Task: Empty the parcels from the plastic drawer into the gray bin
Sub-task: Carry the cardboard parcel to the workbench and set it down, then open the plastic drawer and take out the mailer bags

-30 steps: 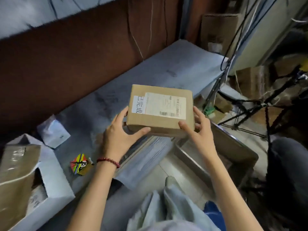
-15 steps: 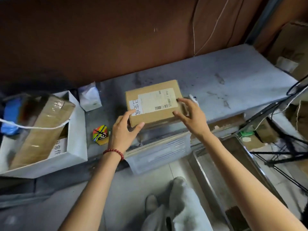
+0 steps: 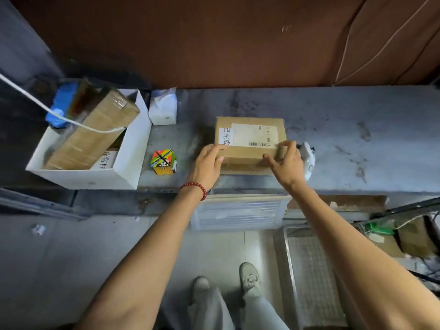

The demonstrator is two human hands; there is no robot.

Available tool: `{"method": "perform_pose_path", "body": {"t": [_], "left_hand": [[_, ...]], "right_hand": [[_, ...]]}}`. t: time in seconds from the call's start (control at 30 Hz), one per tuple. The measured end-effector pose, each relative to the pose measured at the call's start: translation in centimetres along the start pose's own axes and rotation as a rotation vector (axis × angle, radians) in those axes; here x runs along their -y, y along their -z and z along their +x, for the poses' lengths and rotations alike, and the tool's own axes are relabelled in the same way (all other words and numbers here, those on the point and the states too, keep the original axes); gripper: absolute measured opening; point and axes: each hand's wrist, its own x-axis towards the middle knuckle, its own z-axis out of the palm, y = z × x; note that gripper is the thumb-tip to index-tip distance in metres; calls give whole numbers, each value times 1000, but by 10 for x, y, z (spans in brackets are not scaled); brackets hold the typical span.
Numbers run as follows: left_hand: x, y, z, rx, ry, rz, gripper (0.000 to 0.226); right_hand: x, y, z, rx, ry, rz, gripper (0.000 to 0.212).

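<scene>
A brown cardboard parcel (image 3: 250, 132) with a white shipping label lies flat on the grey table (image 3: 357, 144). My left hand (image 3: 207, 165) holds its near left corner, fingers on top and thumb on the front face. My right hand (image 3: 285, 163) grips the near right corner with curled fingers. Below the table edge, between my forearms, the translucent plastic drawer (image 3: 238, 214) sticks out; what it holds is hidden. A grey metal bin (image 3: 284, 246) stands on the floor at the lower right, under my right arm.
A white open box (image 3: 128, 148) with long brown parcels and a blue item sits at the table's left end. A colourful cube (image 3: 163, 161), a small white carton (image 3: 164, 108) and a white device (image 3: 307, 158) lie around the parcel. My feet stand below.
The parcel went from mid-air down onto the table and now rests there. Both hands stayed at its near corners, and my view swung left and down.
</scene>
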Motion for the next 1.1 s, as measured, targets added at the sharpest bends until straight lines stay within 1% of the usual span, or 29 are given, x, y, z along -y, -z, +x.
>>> {"method": "perform_pose_path", "body": {"t": [0.1, 0.13, 0.17, 0.27, 0.3, 0.33, 0.37, 0.43, 0.5, 0.6, 0.67, 0.77, 0.9, 0.97, 1.1], "left_hand": [[20, -6, -8, 252, 52, 126, 48], [24, -3, -14, 281, 58, 176, 51], [26, 1, -22, 246, 29, 232, 52], [28, 14, -59, 40, -171, 380, 42], [33, 13, -71, 15, -211, 413, 40], [41, 9, -84, 20, -219, 438, 41], [52, -1, -96, 39, -211, 467, 42], [75, -27, -115, 159, -107, 494, 39], [99, -63, -134, 304, 42, 512, 42], [140, -121, -152, 450, 179, 583, 51], [165, -160, -158, 493, 217, 593, 55], [200, -214, -155, 501, 224, 592, 58], [233, -267, -138, 420, 182, 519, 53], [242, -290, -137, 367, 141, 519, 54], [262, -319, -134, 342, 109, 607, 54]], "right_hand": [[-15, -1, -8, 177, -27, -159, 57], [-19, -2, -16, 180, -18, -213, 59], [-22, -2, -26, 127, 2, -269, 59], [-28, -11, -66, -107, 132, -410, 49], [-32, -18, -77, -139, 186, -425, 45], [-38, -25, -87, -136, 228, -436, 43], [-48, -35, -94, -105, 259, -446, 43], [-73, -56, -98, 9, 260, -458, 49], [-104, -80, -97, 146, 218, -480, 51], [-154, -116, -90, 322, 153, -527, 61], [-186, -141, -87, 426, 103, -562, 65], [-232, -178, -77, 518, 50, -579, 67], [-285, -215, -61, 575, 5, -525, 70], [-309, -227, -57, 555, 16, -542, 71], [-348, -247, -59, 504, 18, -530, 75]]}}
